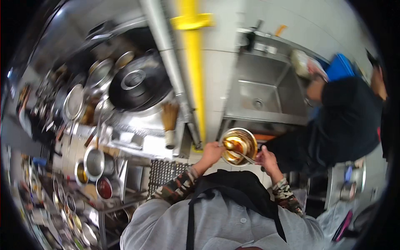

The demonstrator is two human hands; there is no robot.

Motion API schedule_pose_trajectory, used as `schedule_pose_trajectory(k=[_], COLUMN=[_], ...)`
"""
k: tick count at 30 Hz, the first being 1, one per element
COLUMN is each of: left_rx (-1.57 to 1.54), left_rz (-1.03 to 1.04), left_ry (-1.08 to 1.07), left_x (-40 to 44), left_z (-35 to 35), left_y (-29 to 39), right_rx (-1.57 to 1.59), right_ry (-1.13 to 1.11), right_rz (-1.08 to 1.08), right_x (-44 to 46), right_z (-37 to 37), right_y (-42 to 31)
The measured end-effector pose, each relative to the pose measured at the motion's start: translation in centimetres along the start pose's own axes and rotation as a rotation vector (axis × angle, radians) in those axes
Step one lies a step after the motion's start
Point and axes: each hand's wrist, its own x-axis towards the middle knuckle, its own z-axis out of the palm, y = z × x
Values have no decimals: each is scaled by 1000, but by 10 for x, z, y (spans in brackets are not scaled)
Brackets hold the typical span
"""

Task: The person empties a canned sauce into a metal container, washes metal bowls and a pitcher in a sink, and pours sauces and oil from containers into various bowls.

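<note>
A shiny steel bowl (246, 136) is held up in front of my body, with dark brown-red liquid or sauce inside it. My left hand (212, 153) grips the bowl's left rim, fingers closed around the edge. In my right hand (266, 161) is the handle of a metal spoon (246, 157), which reaches down into the bowl. The spoon's far end lies in the sauce and shows only in part.
To the left, a black wok (141, 89) sits on a stove beside a bamboo brush (169, 121). A steel sink (258, 89) is ahead right, with a yellow pipe (193, 62) left of it. A co-worker in dark clothes (346, 118) stands close on the right. Pots (94, 162) stand at left.
</note>
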Motion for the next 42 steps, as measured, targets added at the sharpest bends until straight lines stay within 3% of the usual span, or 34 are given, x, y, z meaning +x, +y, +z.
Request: schedule_pose_trajectory(k=[3, 5, 9, 12, 13, 17, 19, 21, 27, 32, 36, 38, 40, 42], left_rx=[-36, -326, -278, -114, -107, -400, -402, -443, -471, -578, -518, -514, -565, -683], left_rz=[-52, -157, -97, -70, -64, -151, -167, -205, -229, -267, -257, -226, -239, -251], left_ry=[5, 50, 78, 86, 78, 120, 158, 133, 167, 240, 379, 444, 492, 536], left_x=[15, 25, 61, 89, 97, 127, 141, 150, 167, 176, 196, 215, 230, 250], left_z=[27, 38, 51, 53, 55, 72, 77, 78, 80, 81, 92, 102, 111, 123], left_y=[24, 36, 49, 77, 80, 95, 94, 93, 81, 74, 65, 64, 78, 106], right_rx=[51, 81, 193, 123, -14, -274, -287, -276, -183, 16, 208, 247, 377, 524], right_ry=[13, 35, -45, -15, 80, 262, 261, 275, 265, 138, 209, 140, 400, 446], right_rz=[0, 33, 84, -72, -215, -615, -586, -688, -602, -381, -177, -159, -125, -58], right_x=[-4, -10, -7, 19, 33, 71, 79, 100, 205, 321, 477, 536, 559, 600], right_z=[-38, -55, -55, -39, -34, -15, -8, -7, -6, -13, -59, -92, -100, -119], right_y=[9, 12, -22, -69, -79, -128, -160, -175, -229, -269, -292, -308, -341, -373])
